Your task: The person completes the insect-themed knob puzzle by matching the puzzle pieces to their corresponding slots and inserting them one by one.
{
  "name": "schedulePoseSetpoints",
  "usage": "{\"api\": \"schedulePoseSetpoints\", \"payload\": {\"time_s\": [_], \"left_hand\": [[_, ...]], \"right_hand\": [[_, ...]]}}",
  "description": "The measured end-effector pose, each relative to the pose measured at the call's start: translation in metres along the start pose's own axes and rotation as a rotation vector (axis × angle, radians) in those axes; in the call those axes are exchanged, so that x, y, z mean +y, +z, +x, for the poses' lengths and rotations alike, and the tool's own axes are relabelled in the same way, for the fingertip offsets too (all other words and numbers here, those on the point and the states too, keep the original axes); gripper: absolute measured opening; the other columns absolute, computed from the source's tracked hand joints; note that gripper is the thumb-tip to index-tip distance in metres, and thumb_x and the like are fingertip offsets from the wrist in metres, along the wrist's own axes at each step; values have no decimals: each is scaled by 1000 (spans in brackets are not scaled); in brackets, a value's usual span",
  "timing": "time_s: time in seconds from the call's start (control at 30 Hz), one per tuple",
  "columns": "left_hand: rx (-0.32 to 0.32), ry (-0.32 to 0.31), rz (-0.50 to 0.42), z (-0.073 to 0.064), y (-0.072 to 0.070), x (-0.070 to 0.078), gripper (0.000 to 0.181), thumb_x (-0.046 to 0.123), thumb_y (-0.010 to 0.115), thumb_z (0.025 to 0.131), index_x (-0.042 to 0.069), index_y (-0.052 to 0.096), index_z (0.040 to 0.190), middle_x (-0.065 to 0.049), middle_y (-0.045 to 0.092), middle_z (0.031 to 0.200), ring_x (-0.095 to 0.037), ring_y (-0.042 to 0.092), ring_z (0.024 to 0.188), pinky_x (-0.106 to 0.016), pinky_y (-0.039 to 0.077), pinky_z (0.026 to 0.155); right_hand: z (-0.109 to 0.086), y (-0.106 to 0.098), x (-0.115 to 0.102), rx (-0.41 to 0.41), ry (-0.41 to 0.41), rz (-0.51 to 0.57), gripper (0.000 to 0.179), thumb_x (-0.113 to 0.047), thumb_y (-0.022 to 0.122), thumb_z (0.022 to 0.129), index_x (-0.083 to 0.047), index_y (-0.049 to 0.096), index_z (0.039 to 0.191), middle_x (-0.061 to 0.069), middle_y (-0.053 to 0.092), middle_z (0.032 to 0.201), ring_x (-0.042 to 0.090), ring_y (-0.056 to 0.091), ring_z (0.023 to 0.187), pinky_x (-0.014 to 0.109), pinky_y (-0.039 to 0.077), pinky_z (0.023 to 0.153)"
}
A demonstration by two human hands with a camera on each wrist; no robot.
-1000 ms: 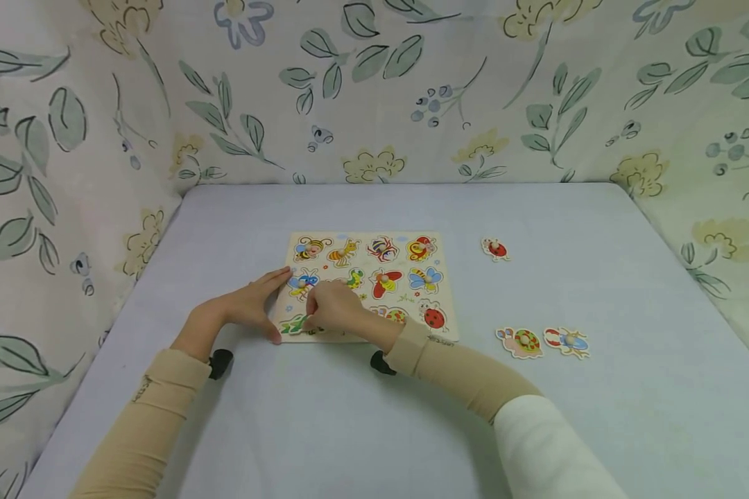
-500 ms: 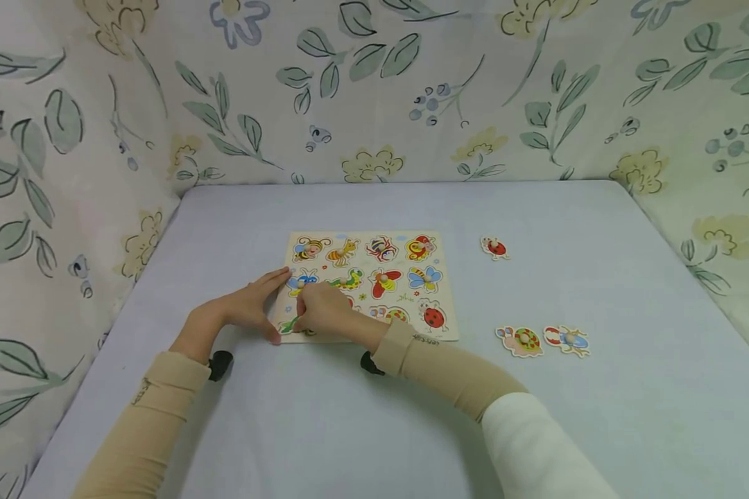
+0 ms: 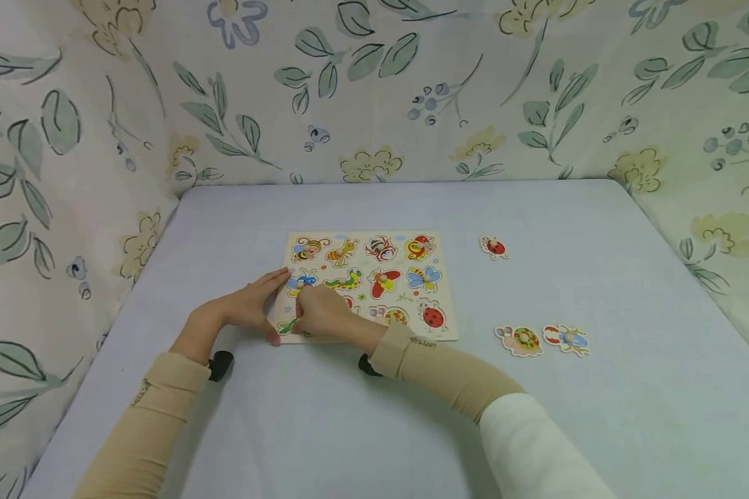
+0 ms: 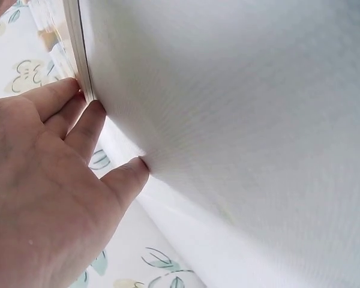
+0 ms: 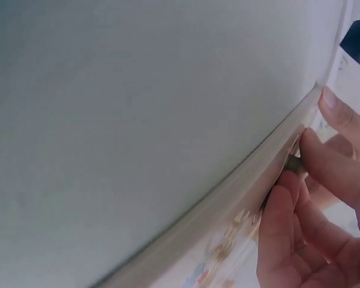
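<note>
A wooden insect puzzle board [image 3: 362, 296] lies on the white table. My left hand [image 3: 252, 305] has its fingers spread along the board's left edge; the left wrist view shows the fingertips [image 4: 96, 108] touching that edge. Over the lower left corner, my right hand [image 3: 324, 312] pinches the small knob [image 5: 295, 163] of a green insect puzzle piece [image 3: 287, 326]. That piece is mostly hidden under the hand and sits close over the board's surface.
Right of the board lie three loose puzzle pieces: a ladybird [image 3: 494, 247] towards the back, a snail [image 3: 519, 341] and a blue beetle [image 3: 566, 339] nearer the front. Floral cloth [image 3: 374, 104] hangs behind the table and at both sides.
My right hand has shifted slightly left with the green insect piece over the board's lower left corner, uncovering the caterpillar above. My left hand stays at the board's edge.
</note>
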State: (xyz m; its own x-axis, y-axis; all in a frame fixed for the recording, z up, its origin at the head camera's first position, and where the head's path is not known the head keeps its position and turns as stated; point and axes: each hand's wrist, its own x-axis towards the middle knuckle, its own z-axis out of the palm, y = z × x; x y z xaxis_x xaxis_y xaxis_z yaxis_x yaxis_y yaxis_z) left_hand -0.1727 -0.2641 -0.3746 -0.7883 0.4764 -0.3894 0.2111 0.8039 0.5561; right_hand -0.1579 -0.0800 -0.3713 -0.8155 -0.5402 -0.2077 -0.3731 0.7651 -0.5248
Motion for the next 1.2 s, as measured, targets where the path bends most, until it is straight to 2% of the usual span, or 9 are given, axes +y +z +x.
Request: {"api": "schedulePoseSetpoints", "payload": {"time_s": [0.27,0.47,0.7,0.8,0.97,1.07,1.2], "left_hand": [[-12,-5,-9,-2,1,2,122,23,90,64,-6,11,153,-22,2,160,-44,1,145,-69,3,111],[-4,-9,-5,-2,3,0,122,24,90,64,-5,11,153,-22,3,160,-44,1,145,-69,3,111],[0,-4,-4,-2,4,-2,122,25,90,64,-5,11,153,-21,3,161,-45,1,145,-69,3,111],[-5,-7,-3,-3,3,-2,123,25,90,64,-5,11,153,-21,2,161,-45,1,145,-68,3,111],[-5,-12,11,-3,2,-2,122,26,89,65,-4,10,153,-20,1,161,-45,1,145,-67,4,112],[2,-20,21,-1,1,-2,122,26,89,65,-3,9,154,-19,2,161,-44,1,145,-66,5,113],[1,-27,25,0,0,-1,123,27,89,65,-2,9,154,-19,1,161,-44,1,145,-65,5,113]], "right_hand": [[0,0,2,-51,12,2,24,-25,79,83,-12,60,74,-3,57,71,12,52,70,20,37,57],[-4,-5,6,-84,22,75,22,-23,78,84,-11,63,74,-3,58,73,13,51,72,21,38,61],[-12,-12,15,-101,41,93,19,-24,78,83,-11,66,76,-3,60,75,12,51,74,21,41,62],[-15,-15,22,-117,34,142,17,-25,78,83,-12,68,77,-4,61,73,11,52,70,21,42,61],[-21,-35,38,-102,32,286,12,-23,77,84,-12,73,86,-5,67,79,10,58,73,22,48,66],[-28,-52,49,-54,40,321,13,-21,77,84,-10,73,91,-4,69,84,12,60,80,24,50,71],[-40,-67,66,-20,67,324,15,-21,77,84,-8,73,93,-2,70,85,14,62,81,26,51,71]]}}
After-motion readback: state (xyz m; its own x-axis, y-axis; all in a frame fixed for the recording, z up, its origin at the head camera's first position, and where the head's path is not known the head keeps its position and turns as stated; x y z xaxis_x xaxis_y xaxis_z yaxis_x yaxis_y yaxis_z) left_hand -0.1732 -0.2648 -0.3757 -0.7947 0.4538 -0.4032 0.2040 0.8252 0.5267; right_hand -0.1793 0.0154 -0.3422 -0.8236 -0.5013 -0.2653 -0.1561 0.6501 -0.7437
